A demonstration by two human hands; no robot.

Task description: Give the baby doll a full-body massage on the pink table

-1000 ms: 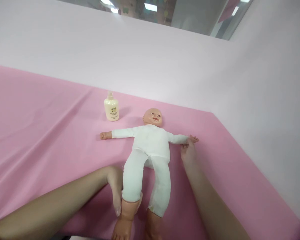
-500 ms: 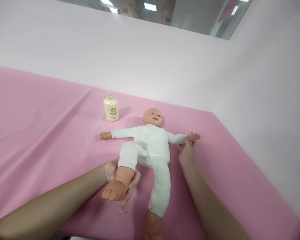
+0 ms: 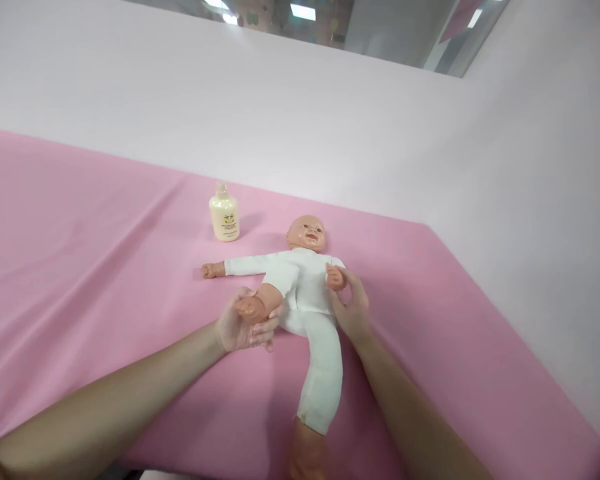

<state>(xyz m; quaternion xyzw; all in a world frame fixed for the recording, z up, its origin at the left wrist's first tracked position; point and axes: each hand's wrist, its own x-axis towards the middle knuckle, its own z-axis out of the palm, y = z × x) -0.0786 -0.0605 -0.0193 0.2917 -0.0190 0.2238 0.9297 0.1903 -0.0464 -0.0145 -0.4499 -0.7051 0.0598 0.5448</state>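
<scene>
A baby doll (image 3: 313,283) with a white cloth body lies on its back, its head toward the wall. My left hand (image 3: 247,323) is wrapped round the doll's lower leg on the left side, which is bent up toward its belly. On the other side, my right hand (image 3: 349,303) grips the doll's forearm near its wrist and holds it folded in over the chest. The doll's other arm (image 3: 245,265) stretches out to the left on the cloth. Its other leg (image 3: 323,373) lies straight toward me.
A pale yellow pump bottle (image 3: 225,219) stands upright beyond the doll's outstretched arm. Pink cloth (image 3: 105,267) with folds at the left covers the table. A white wall (image 3: 280,127) rises behind, with a window (image 3: 380,33) above, and another wall stands at the right.
My left hand has pushed the doll's leg up toward its belly, bending it. My right hand has brought the doll's arm from stretched out at the side inward over its chest.
</scene>
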